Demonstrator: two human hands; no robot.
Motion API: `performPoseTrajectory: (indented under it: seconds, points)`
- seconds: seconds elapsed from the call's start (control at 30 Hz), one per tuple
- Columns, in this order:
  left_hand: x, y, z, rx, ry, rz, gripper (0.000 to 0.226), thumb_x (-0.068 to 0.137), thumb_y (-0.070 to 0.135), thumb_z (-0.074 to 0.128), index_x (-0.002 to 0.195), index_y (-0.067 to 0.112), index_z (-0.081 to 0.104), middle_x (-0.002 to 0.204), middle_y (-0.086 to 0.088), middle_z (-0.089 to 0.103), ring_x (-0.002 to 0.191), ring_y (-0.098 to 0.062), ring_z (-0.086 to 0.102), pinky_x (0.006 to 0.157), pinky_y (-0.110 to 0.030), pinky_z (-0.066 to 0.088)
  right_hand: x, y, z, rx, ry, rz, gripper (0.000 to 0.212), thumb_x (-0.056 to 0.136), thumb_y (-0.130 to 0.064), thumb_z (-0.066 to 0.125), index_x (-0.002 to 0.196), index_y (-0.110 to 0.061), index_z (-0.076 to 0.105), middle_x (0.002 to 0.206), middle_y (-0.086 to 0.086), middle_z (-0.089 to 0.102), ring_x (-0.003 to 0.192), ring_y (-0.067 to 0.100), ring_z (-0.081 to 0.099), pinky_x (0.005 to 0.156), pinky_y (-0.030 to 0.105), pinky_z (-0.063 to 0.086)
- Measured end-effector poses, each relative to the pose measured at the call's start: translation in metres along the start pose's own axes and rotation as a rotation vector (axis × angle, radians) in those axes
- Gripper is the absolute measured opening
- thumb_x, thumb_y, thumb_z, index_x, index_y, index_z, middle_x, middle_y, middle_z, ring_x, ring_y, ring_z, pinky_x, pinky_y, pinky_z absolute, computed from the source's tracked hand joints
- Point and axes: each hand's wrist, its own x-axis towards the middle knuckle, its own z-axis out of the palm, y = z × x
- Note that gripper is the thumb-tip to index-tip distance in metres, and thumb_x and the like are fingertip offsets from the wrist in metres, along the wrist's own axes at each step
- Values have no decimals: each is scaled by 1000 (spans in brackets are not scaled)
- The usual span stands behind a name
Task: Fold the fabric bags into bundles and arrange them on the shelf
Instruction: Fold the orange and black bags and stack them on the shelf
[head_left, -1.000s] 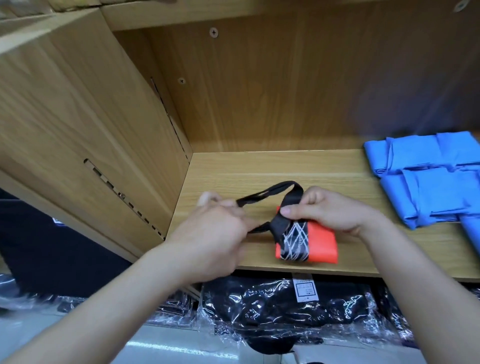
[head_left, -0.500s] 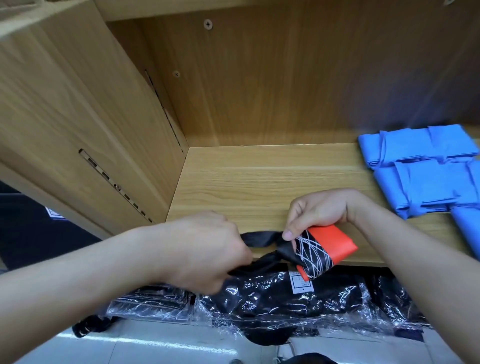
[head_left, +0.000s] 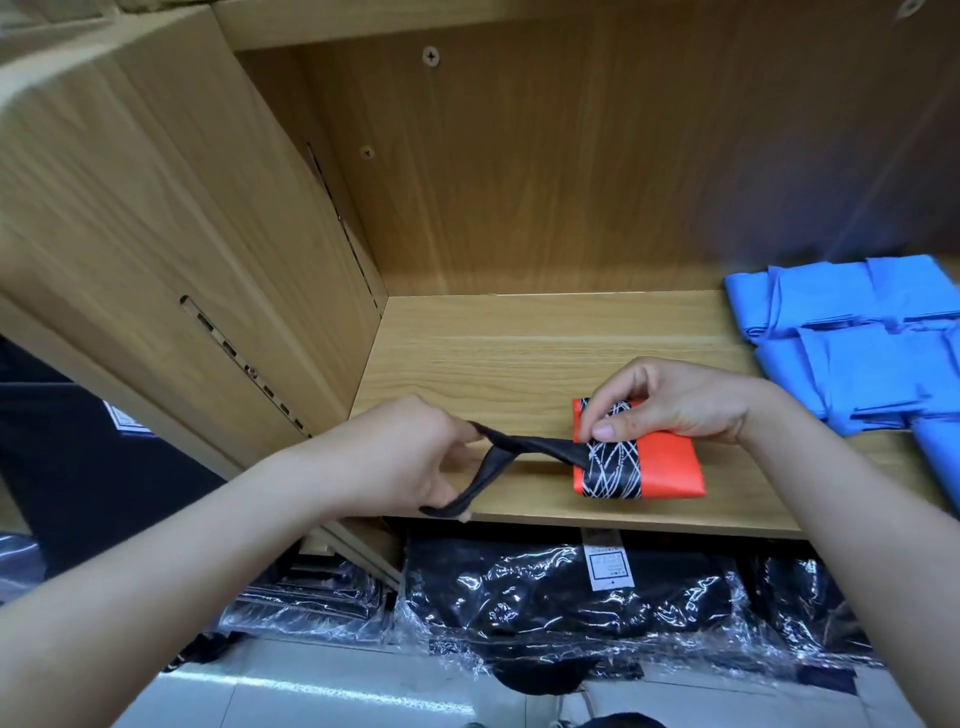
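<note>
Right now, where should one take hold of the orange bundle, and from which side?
Probably at the black patterned band, from above and the right, as the right hand does: the orange bundle lies flat on the shelf, and the strap leaves leftward into the left hand.

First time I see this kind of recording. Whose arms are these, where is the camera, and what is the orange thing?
No machine here: a person works with bare hands, filmed by one camera worn on the head, looking down. The left hand grips a black strap, stretched sideways. The right hand pinches the folded orange bag, which lies on the wooden shelf, a black patterned band around it. At the right lie folded blue bags. Below the shelf sit black goods in clear plastic.
</note>
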Motion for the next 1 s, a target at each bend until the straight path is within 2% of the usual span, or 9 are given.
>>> performPoseTrajectory:
  seconds: [0.17,0.27,0.37,0.5,0.67,0.77,0.87,0.93,1.0]
  points:
    - [1,2,-7,-580,80,64,55,68,14,86,107,43,60,86,40,65,94,17,61,79,-3,44,-8,1,10,72,137,-125,21,77,-14,69,94,-24,77,95,-7,74,92,3,65,82,14,46]
    - [6,1,-3,-858,113,33,52,72,3,82,115,27,65,107,15,72,99,1,66,88,-18,51,-8,0,20,12,225,-146,39,77,-5,72,110,-24,69,104,-8,73,98,2,64,87,16,46]
    - [12,6,2,-955,131,29,49,73,4,81,118,17,65,114,3,72,112,-11,65,97,-33,49,-10,-7,30,-147,232,-118,77,79,5,74,130,-46,45,109,4,65,97,15,65,91,33,52]
    - [23,18,1,-813,107,39,42,75,10,81,112,19,64,107,8,74,103,-3,67,89,-21,50,-13,-29,46,-662,206,-64,101,83,-14,74,127,-78,9,117,-10,53,107,14,53,97,36,43]
    - [37,26,-14,-405,126,47,55,66,40,86,112,20,64,100,9,72,96,-12,67,90,-33,52,-7,-39,57,-936,173,-34,91,89,-23,66,125,-77,3,93,-13,36,83,14,50,80,35,44]
    - [44,33,-13,-234,188,80,56,64,46,85,109,21,63,90,7,70,82,-10,64,79,-35,52,1,-28,49,-799,205,-22,78,79,-20,74,123,-66,29,98,-12,46,90,14,53,82,33,44]
    - [42,29,-14,-183,226,122,48,85,34,72,130,22,58,103,11,72,78,6,62,77,-23,48,-2,-15,36,-606,301,-64,70,71,-14,81,107,-60,43,105,-18,58,93,6,55,82,27,44]
    - [37,19,-12,-76,235,147,40,95,31,57,134,25,56,114,8,70,98,-6,64,87,-24,47,-5,-5,29,-488,357,-54,68,68,-11,84,104,-55,47,100,-15,64,89,6,59,83,29,48]
    - [31,13,-7,-27,238,196,29,90,41,53,116,34,65,102,6,70,92,-13,63,82,-29,48,-7,3,25,-350,364,-44,68,66,-9,85,107,-51,51,101,-8,67,93,13,62,89,35,50]
